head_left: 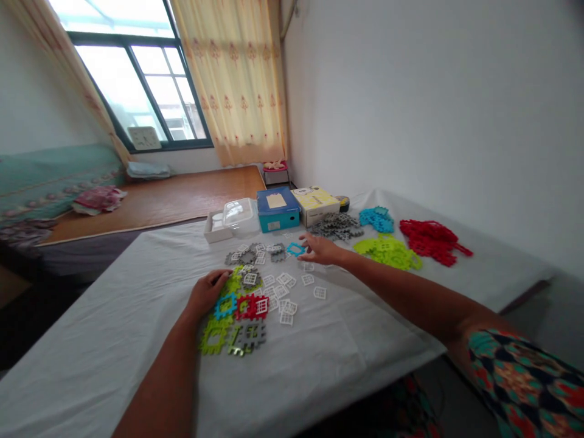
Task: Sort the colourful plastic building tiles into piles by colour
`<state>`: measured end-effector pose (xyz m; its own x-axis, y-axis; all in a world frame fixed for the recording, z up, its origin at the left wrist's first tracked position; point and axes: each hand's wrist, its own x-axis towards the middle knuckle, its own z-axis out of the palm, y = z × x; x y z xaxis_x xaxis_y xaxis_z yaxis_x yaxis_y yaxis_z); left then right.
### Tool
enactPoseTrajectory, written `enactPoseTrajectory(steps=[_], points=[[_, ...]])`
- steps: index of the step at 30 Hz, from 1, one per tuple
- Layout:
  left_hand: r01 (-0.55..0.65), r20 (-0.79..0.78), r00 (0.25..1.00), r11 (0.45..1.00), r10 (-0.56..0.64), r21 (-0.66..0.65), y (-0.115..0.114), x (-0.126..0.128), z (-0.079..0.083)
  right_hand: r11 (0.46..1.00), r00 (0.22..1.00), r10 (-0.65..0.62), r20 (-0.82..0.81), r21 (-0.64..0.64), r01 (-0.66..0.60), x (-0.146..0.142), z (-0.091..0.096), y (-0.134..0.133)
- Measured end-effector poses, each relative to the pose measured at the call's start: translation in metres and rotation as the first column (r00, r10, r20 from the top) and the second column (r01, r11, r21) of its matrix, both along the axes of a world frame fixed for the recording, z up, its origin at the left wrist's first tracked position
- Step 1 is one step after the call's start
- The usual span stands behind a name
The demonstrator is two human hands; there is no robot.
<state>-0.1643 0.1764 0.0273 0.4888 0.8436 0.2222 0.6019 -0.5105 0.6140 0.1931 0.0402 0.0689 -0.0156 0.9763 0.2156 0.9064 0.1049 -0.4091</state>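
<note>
In my right hand a blue square plastic frame with notched edges is pinched between fingers and thumb, just above the table. My left hand rests low with its fingers curled at the edge of a yellow-green notched panel; the fingertips are partly hidden. Below that hand lie another blue notched frame, a red notched panel, a green frame and a grey notched panel. Several small white window-shaped pieces are scattered between my hands.
Farther back stand a blue box, a yellow-white box and a clear plastic container. Piles of grey, blue, green and red pieces lie to the right. A white cloth covers the table.
</note>
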Motion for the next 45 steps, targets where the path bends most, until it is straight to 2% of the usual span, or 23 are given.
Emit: enactPoseTrajectory(steps=[3,6,8,9,12,14,16,19,23,25,26,27,29,32,34,35,37,40,45], points=[[-0.026,-0.004,1.000,1.000,0.026,-0.017,0.000,0.000,0.003,0.997,0.995,-0.082,0.060,0.005,0.082,0.064,0.008,-0.013],[-0.041,-0.012,0.999,0.999,0.041,-0.017,0.000,0.000,0.005,0.955,0.952,-0.297,0.078,0.005,0.297,0.146,0.015,-0.025],[-0.047,-0.009,0.999,0.999,0.047,-0.019,0.000,0.000,0.006,0.873,0.866,-0.487,0.115,0.034,0.486,0.197,0.016,-0.036],[-0.049,-0.004,0.999,0.999,0.049,-0.022,0.000,0.000,0.006,0.813,0.802,-0.581,0.138,0.059,0.579,0.220,0.015,-0.042],[-0.055,0.014,0.998,0.998,0.055,-0.023,-0.002,0.001,0.008,0.641,0.624,-0.765,0.156,0.093,0.762,0.268,0.008,-0.059],[-0.057,0.019,0.998,0.998,0.057,-0.021,-0.003,0.001,0.009,0.584,0.571,-0.808,0.141,0.077,0.808,0.281,0.002,-0.065],[-0.058,0.020,0.998,0.998,0.059,-0.024,-0.003,0.001,0.009,0.573,0.564,-0.818,0.111,0.073,0.817,0.284,-0.003,-0.066],[-0.062,0.018,0.998,0.997,0.063,-0.037,-0.004,0.001,0.008,0.545,0.539,-0.838,0.083,0.087,0.834,0.279,-0.005,-0.062],[-0.058,0.026,0.998,0.997,0.059,-0.047,-0.003,0.000,0.006,0.481,0.476,-0.876,0.078,0.098,0.871,0.269,0.002,-0.058],[-0.053,0.026,0.998,0.998,0.054,-0.045,-0.001,-0.001,0.005,0.487,0.483,-0.873,0.066,0.154,0.860,0.259,0.009,-0.055],[-0.051,0.025,0.998,0.998,0.052,-0.040,0.000,0.000,0.004,0.509,0.507,-0.860,0.064,0.197,0.838,0.252,0.013,-0.052],[-0.047,0.023,0.999,0.998,0.048,-0.034,0.001,0.000,0.003,0.549,0.551,-0.832,0.068,0.240,0.800,0.241,0.017,-0.048],[-0.040,0.023,0.999,0.999,0.041,-0.022,0.001,0.001,0.001,0.673,0.683,-0.725,0.089,0.303,0.675,0.211,0.023,-0.037],[-0.035,0.043,0.998,0.999,0.036,-0.025,-0.001,0.002,-0.001,0.870,0.889,-0.441,0.123,0.301,0.390,0.141,0.022,-0.021],[-0.030,0.073,0.997,0.999,0.031,-0.022,-0.004,0.003,-0.002,0.950,0.968,-0.214,0.130,0.258,0.175,0.083,0.016,-0.015],[-0.019,0.085,0.996,1.000,0.020,-0.021,-0.005,0.003,-0.003,0.970,0.986,-0.101,0.133,0.235,0.068,0.054,0.012,-0.014],[-0.011,0.091,0.996,1.000,0.013,-0.020,-0.006,0.003,-0.003,0.973,0.982,0.106,0.154,0.187,-0.135,-0.001,0.004,-0.014],[-0.005,0.101,0.995,1.000,0.008,-0.029,-0.006,0.003,-0.004,0.927,0.931,0.325,0.167,0.138,-0.349,-0.069,-0.003,-0.010],[-0.001,0.128,0.992,1.000,0.002,-0.013,-0.003,0.004,-0.010,0.892,0.899,0.424,0.114,0.121,-0.436,-0.150,-0.008,0.014]])
